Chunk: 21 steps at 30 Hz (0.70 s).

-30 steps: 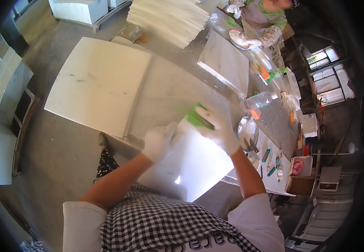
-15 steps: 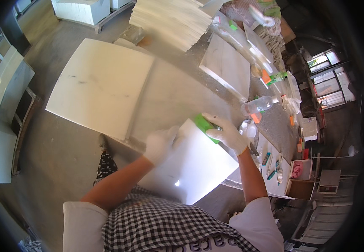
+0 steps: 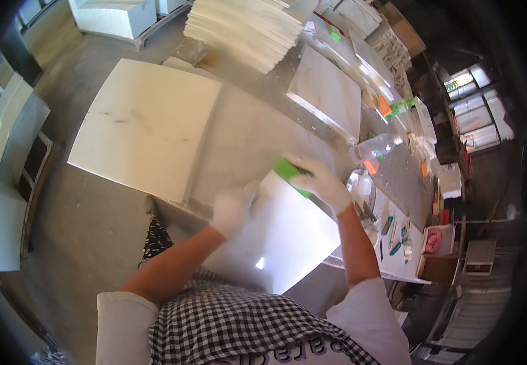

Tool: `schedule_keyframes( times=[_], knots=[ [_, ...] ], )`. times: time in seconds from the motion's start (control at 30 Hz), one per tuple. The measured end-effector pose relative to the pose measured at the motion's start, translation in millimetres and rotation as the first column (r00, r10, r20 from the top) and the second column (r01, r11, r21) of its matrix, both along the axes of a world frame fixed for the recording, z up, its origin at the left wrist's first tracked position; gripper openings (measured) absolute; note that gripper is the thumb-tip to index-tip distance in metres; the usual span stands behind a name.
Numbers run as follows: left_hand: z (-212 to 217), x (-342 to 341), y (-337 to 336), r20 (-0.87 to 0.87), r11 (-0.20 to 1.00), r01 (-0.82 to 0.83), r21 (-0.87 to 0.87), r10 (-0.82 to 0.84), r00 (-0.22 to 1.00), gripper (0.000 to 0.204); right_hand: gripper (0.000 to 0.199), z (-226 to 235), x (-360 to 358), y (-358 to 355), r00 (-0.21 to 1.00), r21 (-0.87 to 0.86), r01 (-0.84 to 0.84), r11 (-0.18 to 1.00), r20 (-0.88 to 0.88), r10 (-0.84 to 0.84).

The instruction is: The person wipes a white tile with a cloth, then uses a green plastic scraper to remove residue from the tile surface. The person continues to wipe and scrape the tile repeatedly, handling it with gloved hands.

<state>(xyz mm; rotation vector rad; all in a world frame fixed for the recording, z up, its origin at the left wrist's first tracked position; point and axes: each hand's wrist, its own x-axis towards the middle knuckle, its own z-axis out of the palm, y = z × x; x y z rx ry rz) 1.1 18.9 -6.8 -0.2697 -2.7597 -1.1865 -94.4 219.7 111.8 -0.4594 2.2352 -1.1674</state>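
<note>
A glossy white stone slab (image 3: 291,234) lies in front of me, its near corner close to my checked apron. My right hand (image 3: 324,187), in a white glove, is closed around a green block (image 3: 288,173) and presses it along the slab's far edge. At the slab's left side, my gloved left hand (image 3: 234,210) grips the edge; its fingers are blurred and partly hidden. Beyond my left hand, a larger white slab (image 3: 147,128) with faint grey marks rests flat on the dusty table (image 3: 257,131).
Another slab (image 3: 326,91) lies farther back, near a stack of thin white slabs (image 3: 242,30). To the right are a clear plastic bottle (image 3: 378,148), an orange block (image 3: 371,166), several small tools on a white board (image 3: 397,237) and a box with a pink cloth (image 3: 437,242).
My right hand and the green block have shifted slightly left and away from me along the slab's edge. My left hand stays nearly in place. A person at the far end has gone from view.
</note>
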Motion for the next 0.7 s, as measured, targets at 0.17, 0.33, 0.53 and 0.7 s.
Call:
schedule_keyframes(
  times=[0.17,0.33,0.53,0.7],
  knots=[
    [2,-5,-3,-0.083,0.997,0.01,0.076,-0.004,0.997,0.031,0.058,-10,-20,-33,0.988,-0.142,-0.058,0.988,-0.152,0.036],
    [0,-4,-2,-0.074,0.998,0.002,0.062,0.003,0.997,0.03,0.056,9,5,7,0.999,0.084,0.034,0.996,0.039,-0.037],
    [3,-5,0,-0.066,1.0,-0.016,-0.015,0.015,0.998,0.031,0.056,-15,-12,-23,0.984,-0.083,-0.015,0.996,-0.18,0.0],
    [5,-3,0,-0.011,1.0,-0.017,-0.023,0.017,1.0,0.033,0.056,7,13,0,0.996,-0.023,0.072,0.997,-0.057,-0.073]
  ],
)
